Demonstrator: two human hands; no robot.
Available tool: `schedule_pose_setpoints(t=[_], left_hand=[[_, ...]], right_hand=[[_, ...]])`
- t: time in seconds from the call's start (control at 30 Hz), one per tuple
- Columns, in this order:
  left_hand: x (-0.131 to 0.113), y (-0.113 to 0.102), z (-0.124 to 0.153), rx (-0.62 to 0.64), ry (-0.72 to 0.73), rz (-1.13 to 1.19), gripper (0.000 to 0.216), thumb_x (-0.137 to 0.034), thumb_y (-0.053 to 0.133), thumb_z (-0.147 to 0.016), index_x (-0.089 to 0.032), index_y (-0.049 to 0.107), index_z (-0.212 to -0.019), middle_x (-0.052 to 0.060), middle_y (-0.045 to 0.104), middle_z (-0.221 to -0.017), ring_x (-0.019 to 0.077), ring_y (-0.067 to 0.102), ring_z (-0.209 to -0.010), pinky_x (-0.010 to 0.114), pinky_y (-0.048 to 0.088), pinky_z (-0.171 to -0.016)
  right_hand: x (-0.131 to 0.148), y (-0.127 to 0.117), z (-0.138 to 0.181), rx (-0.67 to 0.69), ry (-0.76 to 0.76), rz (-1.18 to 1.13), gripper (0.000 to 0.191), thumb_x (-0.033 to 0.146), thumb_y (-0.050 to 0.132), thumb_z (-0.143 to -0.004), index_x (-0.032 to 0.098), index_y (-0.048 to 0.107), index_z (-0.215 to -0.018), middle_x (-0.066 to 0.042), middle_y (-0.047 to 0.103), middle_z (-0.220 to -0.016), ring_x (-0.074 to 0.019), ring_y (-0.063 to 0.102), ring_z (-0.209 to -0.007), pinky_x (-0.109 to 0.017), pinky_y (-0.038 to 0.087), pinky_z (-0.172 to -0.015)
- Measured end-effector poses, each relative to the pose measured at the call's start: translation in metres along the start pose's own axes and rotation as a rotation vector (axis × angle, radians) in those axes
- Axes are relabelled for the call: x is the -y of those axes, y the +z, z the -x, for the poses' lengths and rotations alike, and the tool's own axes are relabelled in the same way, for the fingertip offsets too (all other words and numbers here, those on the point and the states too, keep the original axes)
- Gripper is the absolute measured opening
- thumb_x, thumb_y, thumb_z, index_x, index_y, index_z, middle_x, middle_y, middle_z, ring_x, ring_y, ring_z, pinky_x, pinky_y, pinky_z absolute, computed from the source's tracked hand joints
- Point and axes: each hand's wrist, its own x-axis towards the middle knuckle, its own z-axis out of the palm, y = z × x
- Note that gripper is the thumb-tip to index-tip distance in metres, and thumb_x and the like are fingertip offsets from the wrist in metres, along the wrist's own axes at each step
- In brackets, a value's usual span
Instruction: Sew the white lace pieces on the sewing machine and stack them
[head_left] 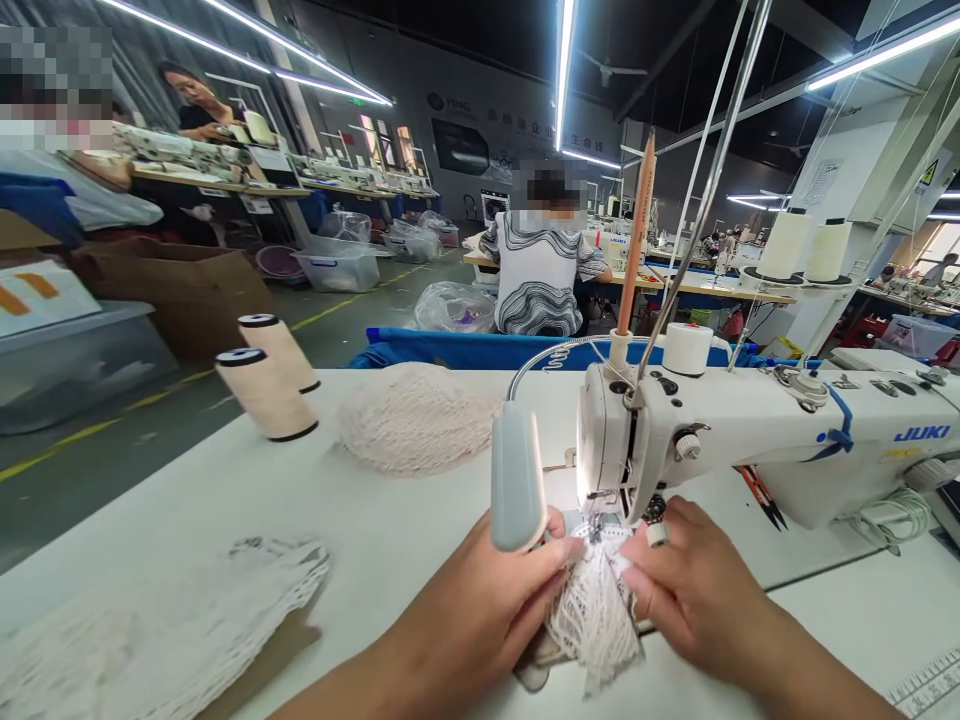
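Note:
A white JUKI sewing machine (750,425) stands on the white table (337,500). Under its needle (596,520) lies a small piece of white lace fabric (596,610). My left hand (480,610) pinches the fabric's left side, just below the grey lamp head (517,480). My right hand (690,590) presses its fingers together on the fabric's right side beside the presser foot. Both hands touch the fabric close to the needle.
Two cream thread cones (266,390) lie at the table's far left. A heap of white lace (416,420) sits behind the lamp and another pile (165,630) at the near left. Red snips (761,495) lie under the machine arm. A seated person (541,270) works beyond.

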Motion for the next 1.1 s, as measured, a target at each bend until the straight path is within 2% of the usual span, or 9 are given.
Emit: schedule_pose_setpoints(t=[0.07, 0.1, 0.17, 0.27, 0.33, 0.4, 0.5, 0.6, 1.1], left_hand=[[0.002, 0.004, 0.001, -0.003, 0.012, -0.014, 0.029, -0.018, 0.049, -0.104, -0.025, 0.077, -0.100, 0.008, 0.069, -0.109, 0.0254, 0.064, -0.094, 0.036, 0.054, -0.081], [0.003, 0.006, 0.002, 0.001, 0.019, -0.014, 0.030, -0.018, 0.049, -0.104, -0.024, 0.077, -0.096, 0.008, 0.069, -0.109, 0.0255, 0.064, -0.093, 0.036, 0.054, -0.079], [0.000, 0.010, 0.004, 0.014, 0.028, 0.005, 0.031, -0.017, 0.048, -0.104, -0.023, 0.076, -0.095, 0.010, 0.070, -0.113, 0.0256, 0.064, -0.092, 0.037, 0.054, -0.078], [-0.008, 0.015, 0.005, 0.053, 0.072, 0.052, 0.027, -0.015, 0.050, -0.102, -0.023, 0.075, -0.100, 0.010, 0.071, -0.117, 0.0261, 0.066, -0.096, 0.038, 0.054, -0.079], [-0.013, 0.017, 0.005, 0.078, 0.111, 0.080, 0.023, -0.014, 0.053, -0.099, -0.023, 0.073, -0.103, 0.008, 0.073, -0.112, 0.0261, 0.067, -0.097, 0.038, 0.053, -0.079], [-0.015, 0.019, 0.004, 0.081, 0.128, 0.094, 0.021, -0.012, 0.054, -0.097, -0.024, 0.070, -0.102, 0.006, 0.074, -0.107, 0.0253, 0.067, -0.095, 0.038, 0.052, -0.079], [-0.012, 0.020, 0.005, 0.054, 0.129, 0.104, 0.021, -0.009, 0.052, -0.098, -0.024, 0.067, -0.098, 0.004, 0.075, -0.103, 0.0236, 0.068, -0.092, 0.038, 0.050, -0.079], [-0.008, 0.021, 0.007, 0.037, 0.141, 0.112, 0.023, -0.010, 0.049, -0.101, -0.024, 0.067, -0.098, 0.004, 0.076, -0.104, 0.0234, 0.069, -0.092, 0.039, 0.050, -0.080], [-0.008, 0.026, 0.008, 0.005, 0.113, 0.092, 0.027, -0.010, 0.046, -0.104, -0.024, 0.066, -0.094, 0.001, 0.079, -0.104, 0.0221, 0.067, -0.089, 0.041, 0.043, -0.082]], right_hand=[[0.008, 0.002, -0.001, 0.110, -0.093, -0.092, 0.006, 0.020, 0.065, -0.096, 0.024, 0.066, -0.100, -0.005, 0.073, -0.121, -0.0239, 0.061, -0.099, -0.037, 0.047, -0.086], [0.008, 0.003, -0.001, 0.165, -0.109, -0.094, 0.010, 0.017, 0.066, -0.093, 0.024, 0.065, -0.099, -0.004, 0.074, -0.122, -0.0237, 0.061, -0.100, -0.038, 0.048, -0.089], [0.002, 0.005, 0.000, 0.222, -0.061, -0.008, 0.017, 0.008, 0.065, -0.085, 0.024, 0.062, -0.090, -0.003, 0.075, -0.106, -0.0245, 0.061, -0.096, -0.039, 0.047, -0.088], [-0.016, 0.002, 0.001, 0.147, 0.071, 0.126, 0.027, -0.004, 0.058, -0.079, 0.023, 0.058, -0.079, -0.005, 0.068, -0.084, -0.0265, 0.059, -0.092, -0.040, 0.045, -0.084], [-0.019, -0.001, 0.002, 0.053, 0.061, 0.102, 0.026, -0.004, 0.056, -0.081, 0.022, 0.060, -0.081, -0.007, 0.068, -0.087, -0.0269, 0.060, -0.094, -0.039, 0.046, -0.086], [-0.014, -0.001, 0.003, 0.030, -0.016, 0.016, 0.024, 0.001, 0.056, -0.084, 0.022, 0.064, -0.091, -0.008, 0.071, -0.096, -0.0270, 0.061, -0.098, -0.038, 0.047, -0.088], [0.001, 0.006, 0.003, 0.154, -0.102, -0.057, 0.026, 0.006, 0.057, -0.086, 0.023, 0.065, -0.103, -0.005, 0.073, -0.102, -0.0257, 0.061, -0.094, -0.038, 0.047, -0.090], [0.007, 0.013, 0.004, 0.241, -0.082, -0.041, 0.023, 0.005, 0.057, -0.088, 0.024, 0.064, -0.100, -0.004, 0.073, -0.100, -0.0249, 0.061, -0.092, -0.038, 0.045, -0.089], [0.002, 0.015, 0.003, 0.258, -0.067, -0.034, 0.022, 0.003, 0.058, -0.090, 0.023, 0.061, -0.097, -0.004, 0.074, -0.101, -0.0245, 0.062, -0.095, -0.036, 0.042, -0.085]])
